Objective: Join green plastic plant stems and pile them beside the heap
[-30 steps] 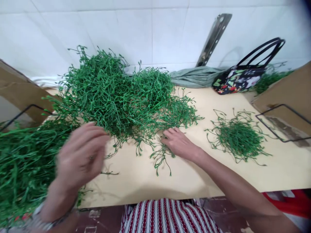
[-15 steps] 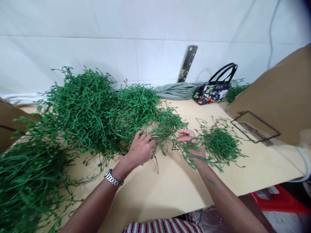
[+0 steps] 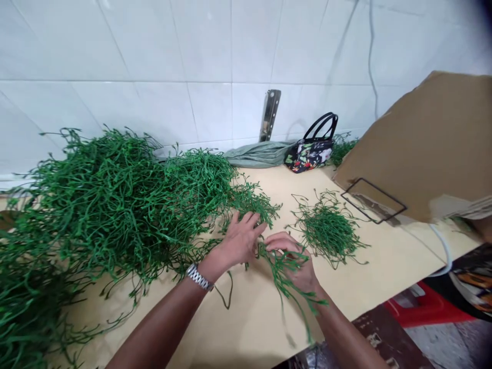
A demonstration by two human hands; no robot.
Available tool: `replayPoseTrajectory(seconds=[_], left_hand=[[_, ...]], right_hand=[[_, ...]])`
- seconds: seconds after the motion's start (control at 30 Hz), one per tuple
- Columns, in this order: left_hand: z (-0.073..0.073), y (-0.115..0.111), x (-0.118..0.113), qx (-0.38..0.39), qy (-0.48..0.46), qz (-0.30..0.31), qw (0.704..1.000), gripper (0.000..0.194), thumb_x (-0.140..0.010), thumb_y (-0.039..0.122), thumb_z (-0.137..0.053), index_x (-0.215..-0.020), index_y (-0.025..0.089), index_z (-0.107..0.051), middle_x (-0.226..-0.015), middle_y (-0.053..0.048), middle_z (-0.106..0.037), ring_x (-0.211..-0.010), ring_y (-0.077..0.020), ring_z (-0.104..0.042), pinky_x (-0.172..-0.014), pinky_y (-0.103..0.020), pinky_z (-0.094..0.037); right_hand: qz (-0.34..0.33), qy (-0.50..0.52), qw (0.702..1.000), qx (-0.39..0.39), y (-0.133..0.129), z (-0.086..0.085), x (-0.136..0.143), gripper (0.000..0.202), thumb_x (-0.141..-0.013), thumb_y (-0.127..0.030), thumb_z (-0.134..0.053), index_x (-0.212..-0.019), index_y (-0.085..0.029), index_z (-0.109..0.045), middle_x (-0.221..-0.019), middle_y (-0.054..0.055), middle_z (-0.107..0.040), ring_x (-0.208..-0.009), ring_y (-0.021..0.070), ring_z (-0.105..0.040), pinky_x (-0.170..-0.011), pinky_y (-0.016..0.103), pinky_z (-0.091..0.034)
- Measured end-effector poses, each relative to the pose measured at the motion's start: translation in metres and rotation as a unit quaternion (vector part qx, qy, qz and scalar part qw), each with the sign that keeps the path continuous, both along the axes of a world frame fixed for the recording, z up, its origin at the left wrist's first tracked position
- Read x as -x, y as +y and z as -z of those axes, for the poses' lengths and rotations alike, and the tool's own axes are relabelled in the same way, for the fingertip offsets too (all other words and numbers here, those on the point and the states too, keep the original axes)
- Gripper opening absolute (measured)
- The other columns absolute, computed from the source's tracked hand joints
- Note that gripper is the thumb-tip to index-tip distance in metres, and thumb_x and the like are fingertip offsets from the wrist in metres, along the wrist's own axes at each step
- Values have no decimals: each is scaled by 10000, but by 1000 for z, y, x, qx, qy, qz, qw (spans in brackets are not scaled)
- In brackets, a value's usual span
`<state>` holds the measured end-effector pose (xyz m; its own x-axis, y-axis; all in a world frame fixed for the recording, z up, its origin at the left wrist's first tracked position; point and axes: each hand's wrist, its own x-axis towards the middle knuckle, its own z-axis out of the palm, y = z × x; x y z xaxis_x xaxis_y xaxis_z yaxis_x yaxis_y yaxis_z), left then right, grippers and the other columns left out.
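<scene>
My right hand (image 3: 294, 264) is closed around a small bunch of thin green branching stems (image 3: 282, 279), whose tips hang down past the wrist. Close beside it, my left hand (image 3: 242, 241) lies palm down with its fingers spread over a small pile of the same stems (image 3: 255, 202). Its thumb side is hidden near the right hand's fingertips. A steel-banded watch (image 3: 199, 277) is on my left wrist. Large tangled heaps of green stems (image 3: 111, 200) spread to the left. A separate, neater bundle of stems (image 3: 326, 228) lies right of my right hand.
Along the tiled wall (image 3: 154, 113) lie a grey-green cloth (image 3: 261, 155) and a flowered handbag (image 3: 309, 154). A metal bracket (image 3: 270, 115) stands against the wall. To the right is a brown cardboard box (image 3: 415, 148); below the table edge, a red stool (image 3: 426, 307).
My left hand has moved right, close to my right hand, with its fingers over the small pile. The stems in my right hand now hang lower. The view has shifted somewhat right.
</scene>
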<state>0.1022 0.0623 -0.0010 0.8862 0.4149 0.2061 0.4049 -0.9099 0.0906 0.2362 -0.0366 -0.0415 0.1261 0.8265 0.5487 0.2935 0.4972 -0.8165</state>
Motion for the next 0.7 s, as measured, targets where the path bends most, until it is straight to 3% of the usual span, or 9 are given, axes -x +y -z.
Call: replayPoseTrajectory(seconds=[0.07,0.2,0.27,0.43,0.57,0.7], left_hand=[[4,19,-8,7,7,4,1000,497,-704,104,-547,-1181,232,-497,-1239,-100,-501,-1184,-284,-397,-990,-572,-266],[1,57,-5,20,-70,-48,996,721,-750,215,-563,-1386,231,-224,-1337,-109,-429,-1239,-267,-360,-1037,-524,-256],[-2,66,0,16,-72,-75,994,713,-747,250,-573,-1383,223,-252,-1355,-113,-416,-1267,-280,-335,-1037,-498,-276],[4,60,8,33,-42,-98,994,648,-782,149,-474,-1386,236,-255,-1431,-99,-345,-1270,-257,-382,-1016,-449,-343],[11,50,12,80,-104,-120,984,510,-801,164,-451,-1307,203,-397,-1360,-66,-459,-1217,-207,-463,-1012,-356,-383],[11,52,11,92,-164,-166,968,437,-803,183,-443,-1239,189,-474,-1284,-53,-538,-1153,-214,-526,-975,-344,-425]], right_hand=[[0,37,999,-19,-5,-3,1,113,-776,-174,-577,-844,-211,-659,-825,50,-628,-791,183,-598,-676,303,-486],[52,83,993,-72,-19,-10,1,138,-747,-140,-612,-849,-215,-667,-802,50,-633,-786,193,-610,-647,306,-504],[88,69,991,-70,-23,-13,-2,151,-741,-128,-611,-846,-214,-677,-822,59,-643,-797,195,-615,-637,303,-511],[167,62,983,-35,-21,-8,-10,143,-753,-180,-588,-855,-208,-685,-886,65,-641,-885,206,-592,-723,341,-515],[272,129,953,7,-23,1,-12,108,-716,-201,-629,-815,-182,-669,-840,62,-651,-804,201,-603,-674,347,-524],[251,222,941,49,-33,7,-12,89,-713,-231,-629,-790,-189,-644,-784,48,-661,-681,183,-619,-612,344,-523]])
